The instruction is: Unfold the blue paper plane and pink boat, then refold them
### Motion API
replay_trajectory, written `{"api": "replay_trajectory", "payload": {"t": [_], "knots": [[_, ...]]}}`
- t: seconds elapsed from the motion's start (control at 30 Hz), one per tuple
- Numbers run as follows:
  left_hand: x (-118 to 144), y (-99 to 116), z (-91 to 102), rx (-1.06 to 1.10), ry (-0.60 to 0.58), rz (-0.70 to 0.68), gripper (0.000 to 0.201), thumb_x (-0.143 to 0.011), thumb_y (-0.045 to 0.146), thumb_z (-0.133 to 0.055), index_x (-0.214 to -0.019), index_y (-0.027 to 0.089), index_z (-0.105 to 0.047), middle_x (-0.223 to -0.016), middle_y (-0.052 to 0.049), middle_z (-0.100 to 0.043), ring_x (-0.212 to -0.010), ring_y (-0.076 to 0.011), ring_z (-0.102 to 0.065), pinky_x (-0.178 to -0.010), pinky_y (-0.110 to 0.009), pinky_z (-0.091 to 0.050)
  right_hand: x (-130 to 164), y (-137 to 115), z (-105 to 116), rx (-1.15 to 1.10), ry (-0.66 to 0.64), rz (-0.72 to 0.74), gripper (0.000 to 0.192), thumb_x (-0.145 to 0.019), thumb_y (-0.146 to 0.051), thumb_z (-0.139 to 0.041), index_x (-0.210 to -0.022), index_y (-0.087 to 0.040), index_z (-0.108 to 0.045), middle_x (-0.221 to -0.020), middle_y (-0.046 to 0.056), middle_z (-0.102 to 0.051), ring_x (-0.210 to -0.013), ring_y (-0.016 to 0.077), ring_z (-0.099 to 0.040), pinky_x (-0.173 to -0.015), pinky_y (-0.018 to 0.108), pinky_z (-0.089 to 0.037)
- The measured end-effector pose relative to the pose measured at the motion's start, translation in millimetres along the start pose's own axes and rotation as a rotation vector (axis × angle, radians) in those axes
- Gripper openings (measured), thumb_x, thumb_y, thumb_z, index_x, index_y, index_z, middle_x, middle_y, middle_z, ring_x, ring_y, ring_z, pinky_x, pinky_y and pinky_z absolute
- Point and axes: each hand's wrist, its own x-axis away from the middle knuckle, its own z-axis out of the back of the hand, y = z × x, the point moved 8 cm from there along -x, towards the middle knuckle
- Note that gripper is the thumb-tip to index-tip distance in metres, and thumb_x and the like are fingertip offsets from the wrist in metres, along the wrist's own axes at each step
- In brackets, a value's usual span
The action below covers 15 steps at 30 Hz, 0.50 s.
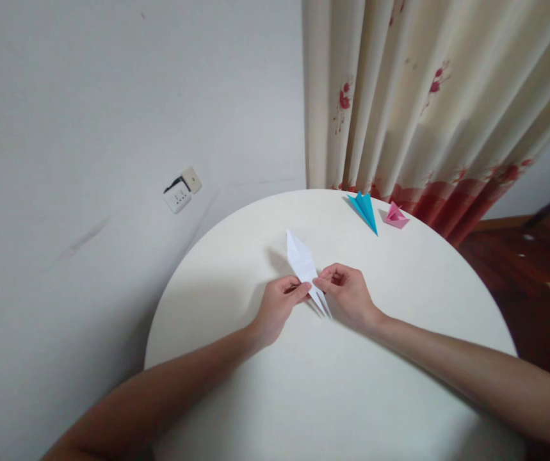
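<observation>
A round, matte white tabletop is seen beneath a cream curtain with red flowers. The left hand and right hand are met near the centre, their fingers closed narrowly on a slim folded white paper piece. Its long axis is laid from 11 to 5 o'clock, the pointed body towards 11, two thin tails below the grip. Both hands are equally near. At 1 o'clock a folded teal paper dart and a small pink paper shape are left.

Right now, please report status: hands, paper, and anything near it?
Left hand and right hand both pinch white folded paper over round table. Blue paper and pink paper lie apart, far edge.
</observation>
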Motion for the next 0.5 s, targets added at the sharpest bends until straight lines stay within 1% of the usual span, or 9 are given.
{"api": "replay_trajectory", "payload": {"t": [0.07, 0.17, 0.23, 0.3, 0.4, 0.5], "knots": [[0.5, 0.7, -3.2, 0.002, -0.031, 0.002, 0.029, -0.076, 0.037, -0.08, -0.089, 0.011, -0.073, -0.093, -0.01, -0.075, -0.087, -0.0207, -0.069, -0.09, -0.037, -0.053, 0.2, -1.5, -1.4, -0.036, -0.01, 0.013, 0.031, -0.062, -0.038, -0.086, -0.076, -0.018, -0.066, -0.061, -0.001, -0.066, -0.056, 0.0133, -0.058, -0.057, 0.026, -0.046], [0.6, 2.7, -2.6, -0.018, -0.025, -0.009, 0.03, -0.075, 0.037, -0.081, -0.089, 0.012, -0.073, -0.093, -0.01, -0.075, -0.086, -0.0211, -0.07, -0.087, -0.036, -0.054, 0.3, 1.5, -6.1, -0.055, -0.067, -0.024, 0.035, -0.062, -0.039, -0.085, -0.085, -0.018, -0.069, -0.064, 0.0, -0.069, -0.059, 0.0149, -0.061, -0.062, 0.029, -0.049], [0.4, 2.7, -0.2, -0.033, 0.001, -0.007, 0.03, -0.075, 0.038, -0.081, -0.087, 0.012, -0.073, -0.09, -0.01, -0.076, -0.083, -0.0216, -0.07, -0.084, -0.035, -0.054, 0.4, 4.5, -8.2, -0.024, -0.097, -0.064, 0.033, -0.063, -0.041, -0.084, -0.08, -0.016, -0.071, -0.068, 0.002, -0.07, -0.061, 0.0148, -0.061, -0.063, 0.029, -0.049], [0.2, 2.5, 2.2, -0.036, 0.028, -0.007, 0.03, -0.074, 0.038, -0.081, -0.085, 0.012, -0.072, -0.087, -0.01, -0.076, -0.08, -0.0218, -0.071, -0.082, -0.035, -0.055, 0.6, 5.2, -7.8, 0.0, -0.093, -0.084, 0.032, -0.063, -0.043, -0.084, -0.073, -0.015, -0.071, -0.066, 0.003, -0.069, -0.058, 0.0138, -0.059, -0.061, 0.028, -0.048], [0.0, 2.3, 5.0, -0.031, 0.066, -0.01, 0.029, -0.072, 0.036, -0.082, -0.083, 0.012, -0.072, -0.085, -0.009, -0.075, -0.078, -0.021, -0.071, -0.082, -0.035, -0.055, 1.4, 2.7, -6.2, -0.003, -0.064, -0.085, 0.033, -0.06, -0.044, -0.086, -0.067, -0.016, -0.068, -0.058, 0.0, -0.064, -0.055, 0.0122, -0.055, -0.057, 0.027, -0.045], [-0.3, 2.9, 5.4, -0.018, 0.071, -0.021, 0.03, -0.073, 0.036, -0.082, -0.087, 0.012, -0.072, -0.088, -0.009, -0.075, -0.08, -0.0197, -0.07, -0.082, -0.034, -0.055, 3.0, -1.0, -7.1, -0.006, -0.061, -0.059, 0.035, -0.061, -0.045, -0.086, -0.066, -0.017, -0.067, -0.058, -0.001, -0.063, -0.055, 0.0123, -0.054, -0.057, 0.027, -0.044]]}}
